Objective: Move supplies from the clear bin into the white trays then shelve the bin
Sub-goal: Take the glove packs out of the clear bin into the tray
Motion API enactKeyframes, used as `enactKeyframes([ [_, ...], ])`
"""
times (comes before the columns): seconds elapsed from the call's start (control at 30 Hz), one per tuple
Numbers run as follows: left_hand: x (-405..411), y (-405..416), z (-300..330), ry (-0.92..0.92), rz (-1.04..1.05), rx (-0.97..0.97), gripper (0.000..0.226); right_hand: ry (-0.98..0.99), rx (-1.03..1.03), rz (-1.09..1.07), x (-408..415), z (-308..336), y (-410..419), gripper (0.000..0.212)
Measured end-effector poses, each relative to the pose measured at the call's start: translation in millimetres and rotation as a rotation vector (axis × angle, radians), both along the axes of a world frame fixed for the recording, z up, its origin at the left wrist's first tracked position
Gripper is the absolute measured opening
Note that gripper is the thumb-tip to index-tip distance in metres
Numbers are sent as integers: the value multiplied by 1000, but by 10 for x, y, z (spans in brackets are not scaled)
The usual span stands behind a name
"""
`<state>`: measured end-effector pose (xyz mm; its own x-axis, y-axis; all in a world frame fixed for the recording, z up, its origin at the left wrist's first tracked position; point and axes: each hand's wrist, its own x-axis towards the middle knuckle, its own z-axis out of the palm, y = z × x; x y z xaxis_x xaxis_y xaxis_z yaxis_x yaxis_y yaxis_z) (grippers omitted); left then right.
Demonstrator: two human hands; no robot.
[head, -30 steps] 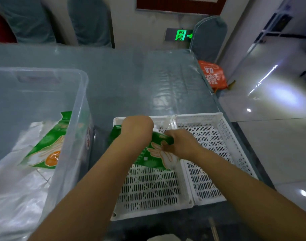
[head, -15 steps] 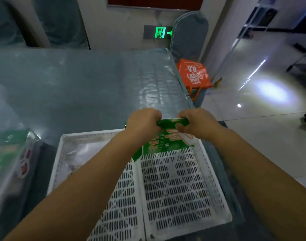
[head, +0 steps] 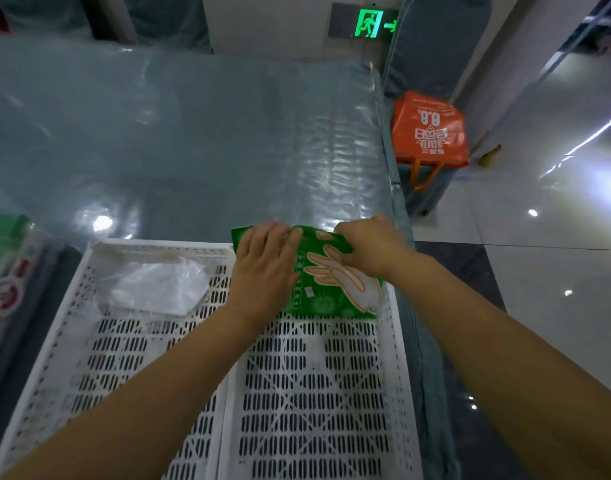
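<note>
- The green glove packet (head: 326, 282) lay at the far end of the right white tray (head: 318, 403), its far edge rising over the tray's far rim and its near edge down on the slotted floor.
- The left hand (head: 262, 268) rested flat on the packet's left part with fingers stretched out, pressing rather than clasping; no curled grip showed there.
- The right hand (head: 370, 244) held the packet's far right corner, fingers curled over its top edge in a pinching grip.
- Between the two hands the packet's printed glove outline lay uncovered, so most of the packet sat nearer the camera than the right hand's grip and to the right of the left palm.
- The left white tray (head: 72, 341) stood touching the right one and carried a clear plastic bag (head: 158, 289) at its far end.
- The clear bin (head: 6, 265) showed only as a corner at the left edge, with green packaging inside.
- Both trays stood on a bench (head: 176, 140) under blue-grey plastic sheeting.
- An orange bag (head: 430, 131) sat beyond the bench's right edge.
</note>
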<state>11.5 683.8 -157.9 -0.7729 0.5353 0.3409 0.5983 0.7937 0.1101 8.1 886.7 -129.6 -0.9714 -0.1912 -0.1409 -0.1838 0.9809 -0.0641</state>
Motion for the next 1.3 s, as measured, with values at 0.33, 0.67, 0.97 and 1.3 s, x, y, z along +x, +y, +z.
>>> enactKeyframes([
  [0.33,346,7,-285,-110,-96,-85,76,-177,-71,72,-201,83,36,14],
  [0.67,421,-79,-334,-140,-171,-189,89,-541,-277,-19,-253,76,109,17],
  [0.97,384,-54,-345,-196,-141,-209,84,-129,134,232,-58,-251,-45,32],
  [1.3,-198,18,-218,-224,-10,-349,95,-5,109,121,78,-289,-93,22],
])
